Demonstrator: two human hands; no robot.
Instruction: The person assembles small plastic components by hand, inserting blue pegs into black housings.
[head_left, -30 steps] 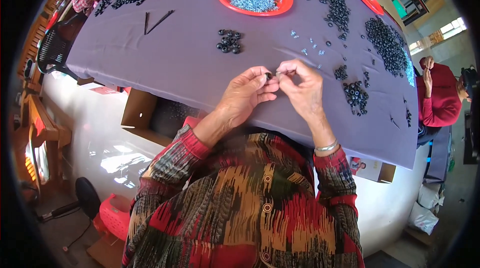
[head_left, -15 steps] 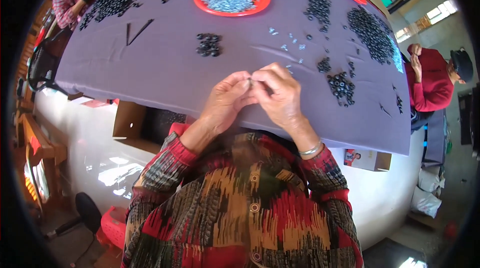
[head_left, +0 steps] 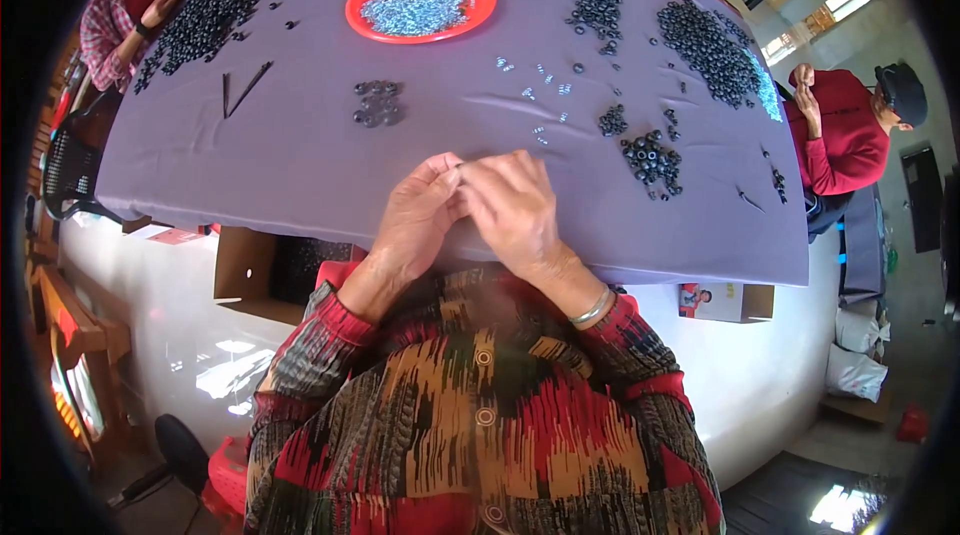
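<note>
My left hand (head_left: 415,213) and my right hand (head_left: 516,213) meet above the front edge of the purple-covered table (head_left: 300,170). Both pinch with thumb and fingertips. Whatever small thing lies between the fingertips is too hidden to name. Ahead and to the left sits a small cluster of round black pieces (head_left: 377,104). Beyond my right hand lie a few small silvery coils (head_left: 529,93). Farther right are a heap of black ring-like pieces (head_left: 652,163) and a smaller dark heap (head_left: 613,120).
A red plate (head_left: 486,10) heaped with silvery coils stands toward the back. Large black piles (head_left: 205,20) spread at the far left, others (head_left: 708,53) at the right. Two thin dark sticks (head_left: 248,89) lie at left. One person (head_left: 845,125) sits right, another (head_left: 130,20) far left.
The view has shifted, so the table things appear farther left. My hands stay together at the fingertips; my right hand has turned, its fingers now more over the pinch.
</note>
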